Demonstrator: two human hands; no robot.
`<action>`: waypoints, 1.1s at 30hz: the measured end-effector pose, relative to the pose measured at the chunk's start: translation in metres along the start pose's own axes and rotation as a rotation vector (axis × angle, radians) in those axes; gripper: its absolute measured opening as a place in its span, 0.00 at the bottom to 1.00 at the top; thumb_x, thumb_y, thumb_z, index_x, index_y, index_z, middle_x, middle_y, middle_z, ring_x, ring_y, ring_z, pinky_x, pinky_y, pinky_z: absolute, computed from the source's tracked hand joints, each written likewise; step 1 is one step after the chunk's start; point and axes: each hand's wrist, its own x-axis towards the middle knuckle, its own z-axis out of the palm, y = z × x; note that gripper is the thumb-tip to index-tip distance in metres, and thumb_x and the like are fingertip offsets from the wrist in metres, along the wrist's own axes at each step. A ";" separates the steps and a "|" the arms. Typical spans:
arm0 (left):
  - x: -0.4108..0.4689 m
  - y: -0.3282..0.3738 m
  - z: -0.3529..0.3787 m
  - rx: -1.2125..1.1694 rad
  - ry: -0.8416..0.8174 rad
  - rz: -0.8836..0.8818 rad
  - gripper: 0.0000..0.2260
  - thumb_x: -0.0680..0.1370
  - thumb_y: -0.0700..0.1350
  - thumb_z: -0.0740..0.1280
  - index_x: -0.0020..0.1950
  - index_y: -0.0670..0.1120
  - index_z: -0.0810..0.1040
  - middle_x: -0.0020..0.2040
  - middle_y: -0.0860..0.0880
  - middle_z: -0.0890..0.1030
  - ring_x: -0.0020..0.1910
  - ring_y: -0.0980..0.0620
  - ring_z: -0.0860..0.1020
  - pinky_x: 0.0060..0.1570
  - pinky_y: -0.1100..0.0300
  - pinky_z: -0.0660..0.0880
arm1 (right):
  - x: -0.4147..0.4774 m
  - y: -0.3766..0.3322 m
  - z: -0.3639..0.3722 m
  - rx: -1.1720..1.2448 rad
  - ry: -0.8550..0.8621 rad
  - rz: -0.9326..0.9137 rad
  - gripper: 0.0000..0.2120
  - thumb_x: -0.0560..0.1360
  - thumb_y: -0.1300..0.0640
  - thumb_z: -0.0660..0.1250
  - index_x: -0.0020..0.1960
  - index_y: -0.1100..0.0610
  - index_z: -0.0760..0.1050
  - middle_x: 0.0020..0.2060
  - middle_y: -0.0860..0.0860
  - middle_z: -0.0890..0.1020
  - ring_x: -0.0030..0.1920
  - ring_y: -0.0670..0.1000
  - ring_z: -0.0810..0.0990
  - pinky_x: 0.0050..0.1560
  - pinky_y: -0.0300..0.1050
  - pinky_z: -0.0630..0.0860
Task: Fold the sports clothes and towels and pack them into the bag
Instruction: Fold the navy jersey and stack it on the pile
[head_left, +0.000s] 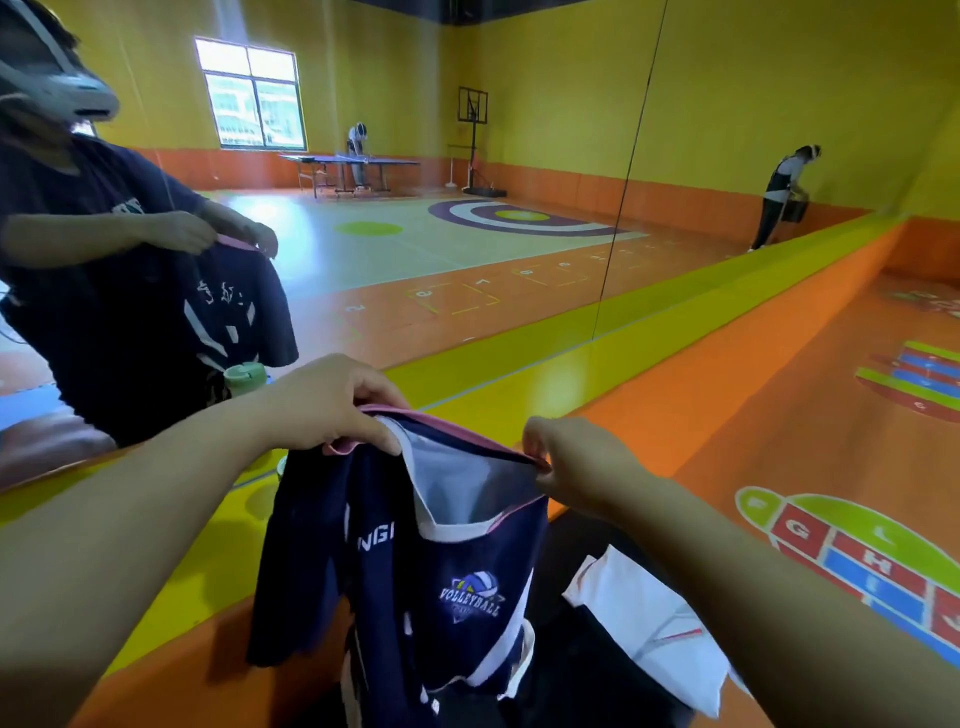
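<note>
At centre frame I have the navy jersey (467, 597) hanging unfolded, left hand (332, 405) and right hand (576, 462) each pinching its pink collar; a white cloth (644, 623) lies loose at four o'clock, so I judge folding barely begun, nothing visibly packed

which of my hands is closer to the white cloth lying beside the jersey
Right. Your right hand pinches the jersey collar just up and left of the white cloth; your left hand grips the collar's other side, farther away.

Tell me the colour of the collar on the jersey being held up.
Pink collar on the navy jersey; head view shows it.
</note>
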 end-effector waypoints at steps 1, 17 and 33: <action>0.000 0.000 -0.001 -0.006 -0.005 -0.004 0.09 0.67 0.40 0.76 0.46 0.49 0.83 0.38 0.39 0.81 0.25 0.52 0.72 0.26 0.61 0.70 | 0.000 0.000 -0.001 -0.030 -0.004 -0.006 0.09 0.70 0.61 0.64 0.49 0.53 0.72 0.48 0.54 0.79 0.50 0.59 0.76 0.42 0.49 0.73; 0.011 -0.017 0.003 0.081 0.104 -0.001 0.09 0.72 0.35 0.71 0.43 0.49 0.81 0.37 0.53 0.83 0.31 0.59 0.78 0.31 0.67 0.74 | -0.005 0.014 -0.050 0.161 0.299 0.133 0.09 0.74 0.61 0.59 0.47 0.53 0.78 0.47 0.51 0.79 0.49 0.55 0.75 0.41 0.46 0.70; 0.029 -0.022 -0.002 -0.063 0.665 -0.095 0.08 0.73 0.36 0.63 0.42 0.48 0.78 0.37 0.50 0.78 0.37 0.48 0.74 0.42 0.57 0.67 | -0.004 0.034 -0.062 0.626 0.395 0.204 0.11 0.64 0.55 0.53 0.35 0.62 0.68 0.30 0.52 0.69 0.34 0.52 0.66 0.34 0.47 0.59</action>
